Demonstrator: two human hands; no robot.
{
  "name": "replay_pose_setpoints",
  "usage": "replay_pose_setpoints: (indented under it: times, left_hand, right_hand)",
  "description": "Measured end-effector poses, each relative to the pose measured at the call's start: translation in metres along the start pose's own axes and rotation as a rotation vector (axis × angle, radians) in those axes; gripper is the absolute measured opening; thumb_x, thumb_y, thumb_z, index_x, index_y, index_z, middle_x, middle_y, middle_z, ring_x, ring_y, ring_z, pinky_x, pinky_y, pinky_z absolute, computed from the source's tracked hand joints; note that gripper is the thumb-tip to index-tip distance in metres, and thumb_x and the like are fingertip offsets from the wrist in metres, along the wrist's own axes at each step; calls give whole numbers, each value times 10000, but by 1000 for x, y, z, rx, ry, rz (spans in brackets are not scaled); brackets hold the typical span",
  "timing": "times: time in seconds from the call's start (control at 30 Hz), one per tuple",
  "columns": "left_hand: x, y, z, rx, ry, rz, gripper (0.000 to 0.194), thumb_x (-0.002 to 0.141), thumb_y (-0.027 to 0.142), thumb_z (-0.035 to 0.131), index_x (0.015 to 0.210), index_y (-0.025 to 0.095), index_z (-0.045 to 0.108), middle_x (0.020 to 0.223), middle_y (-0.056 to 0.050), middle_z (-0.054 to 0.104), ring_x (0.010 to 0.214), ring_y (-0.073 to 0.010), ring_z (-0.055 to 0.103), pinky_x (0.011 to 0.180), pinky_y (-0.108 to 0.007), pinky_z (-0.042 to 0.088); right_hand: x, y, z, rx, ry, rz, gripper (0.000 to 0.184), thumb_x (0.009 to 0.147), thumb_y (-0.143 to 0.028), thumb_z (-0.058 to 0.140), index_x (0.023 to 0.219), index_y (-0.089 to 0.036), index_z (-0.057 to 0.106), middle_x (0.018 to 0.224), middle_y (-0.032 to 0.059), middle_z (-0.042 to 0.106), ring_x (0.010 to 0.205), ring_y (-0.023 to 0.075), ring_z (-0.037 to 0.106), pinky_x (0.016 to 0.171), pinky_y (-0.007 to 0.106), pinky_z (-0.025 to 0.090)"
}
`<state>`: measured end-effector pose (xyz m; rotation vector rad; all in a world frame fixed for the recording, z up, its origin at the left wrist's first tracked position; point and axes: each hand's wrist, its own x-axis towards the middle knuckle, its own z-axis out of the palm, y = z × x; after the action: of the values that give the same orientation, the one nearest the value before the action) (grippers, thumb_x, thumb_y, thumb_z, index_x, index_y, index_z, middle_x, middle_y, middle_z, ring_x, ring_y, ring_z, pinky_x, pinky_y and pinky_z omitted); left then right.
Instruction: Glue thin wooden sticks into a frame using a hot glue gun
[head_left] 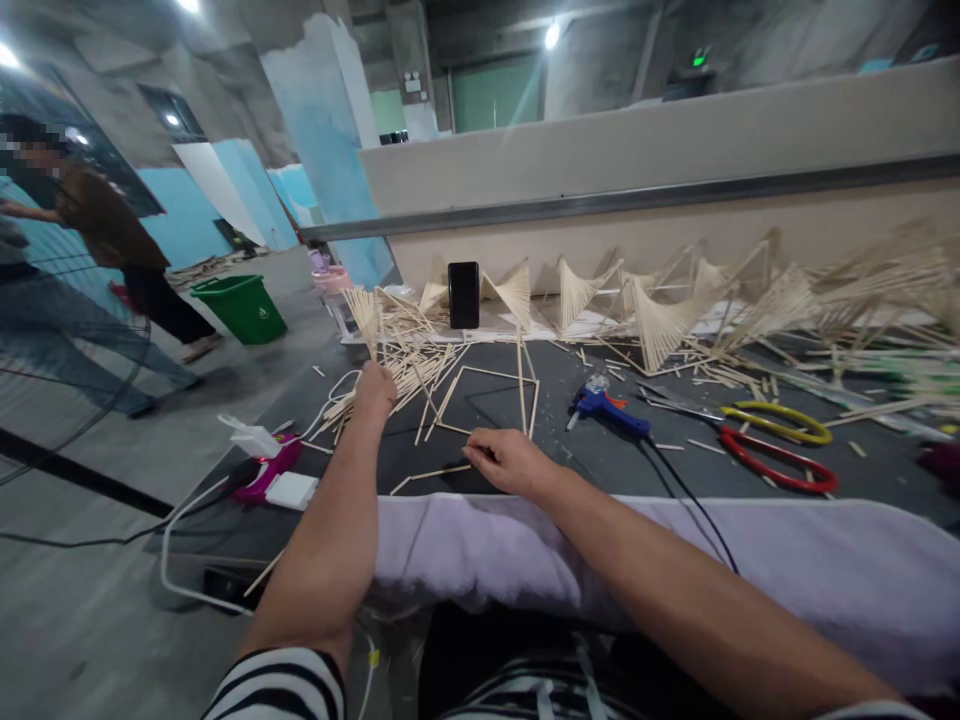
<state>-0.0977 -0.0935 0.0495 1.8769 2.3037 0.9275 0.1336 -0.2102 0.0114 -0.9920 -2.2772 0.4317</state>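
Observation:
My left hand [377, 388] is at the left end of a loose heap of thin wooden sticks [420, 370], its fingers curled. Just above it a small fan-shaped stick model [365, 315] narrows down toward the hand; whether the fingers hold it or a loose stick is hidden. My right hand [510, 458] is near the table's front edge with thumb and fingertips pinched together. What they grip, if anything, is too small to make out. An angular frame of sticks [491, 373] stands just beyond it. A bent, jointed stick [439, 472] ends close to its fingertips.
A blue glue gun [611, 408] and red-and-yellow-handled scissors [750, 430] lie to the right. A black phone [463, 296] stands before several twisted stick models [664, 315]. A pink power strip [274, 468] sits left. A lilac cloth [675, 550] covers the front edge. People stand beyond a green bin [244, 310].

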Motion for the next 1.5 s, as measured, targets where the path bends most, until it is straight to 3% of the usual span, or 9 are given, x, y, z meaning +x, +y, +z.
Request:
replay_pose_setpoints:
  times: [0.1,0.17,0.3,0.5,0.67,0.9,1.07,1.33,1.5]
  left_hand:
    - [-9,9,-9,-192,116,80,225,844,271,352,1021,150,423,796,-75,610,624,-154,588,564,-264,441]
    - [-14,18,-13,-580,200,235,237,846,317,383,1034,172,377,745,-17,581,467,-83,517,480,-212,415]
    - [-20,34,-18,-1019,178,408,248,822,354,454,991,203,356,690,37,539,392,-41,472,403,-168,376]
    - [-36,56,-39,-951,166,379,152,835,340,424,876,196,393,615,61,522,358,-26,450,367,-146,344]
    - [-45,87,-52,-582,262,557,108,857,237,388,920,173,447,667,4,567,509,-70,536,501,-197,407]
    - [-57,99,-70,-198,532,522,218,885,206,331,1036,121,464,764,-84,595,635,-151,570,565,-278,402]
    - [-65,91,-81,-329,604,540,168,891,215,336,1008,157,442,836,-83,591,718,-138,577,626,-268,431]
    - [-93,113,-70,-822,236,597,169,861,272,415,1010,191,413,785,-12,585,596,-62,552,563,-181,450]
    - [-81,102,-62,-987,247,496,162,852,312,431,962,196,403,711,10,572,455,-41,482,445,-166,403]
  right_hand:
    - [-1,-4,-2,12,19,4,193,844,-288,409,752,-177,538,616,-18,508,555,77,438,525,189,267]
    - [-2,-6,-4,14,38,3,190,844,-289,412,769,-180,547,624,-16,517,555,77,442,527,187,276]
    - [0,-8,-12,0,89,-15,170,833,-276,423,767,-184,550,637,-13,534,568,84,461,541,189,307]
    - [2,-47,-36,96,197,43,189,846,-281,399,802,-183,555,698,13,578,636,116,524,593,220,386]
    - [-17,-76,-64,182,134,22,157,813,-317,462,907,-236,558,842,22,622,721,143,584,618,235,463]
    - [-61,-38,-78,-85,208,58,197,769,-397,472,900,-296,579,837,31,657,716,204,628,571,292,523]
    - [-81,-7,-73,-134,208,77,198,756,-393,475,892,-311,592,850,14,670,741,211,639,607,317,535]
    - [-90,-8,-91,-93,189,229,205,770,-253,429,874,-205,599,828,38,655,738,155,612,654,262,490]
    - [-102,2,-98,-104,233,290,189,771,-235,428,847,-200,598,787,31,646,697,144,593,630,252,462]
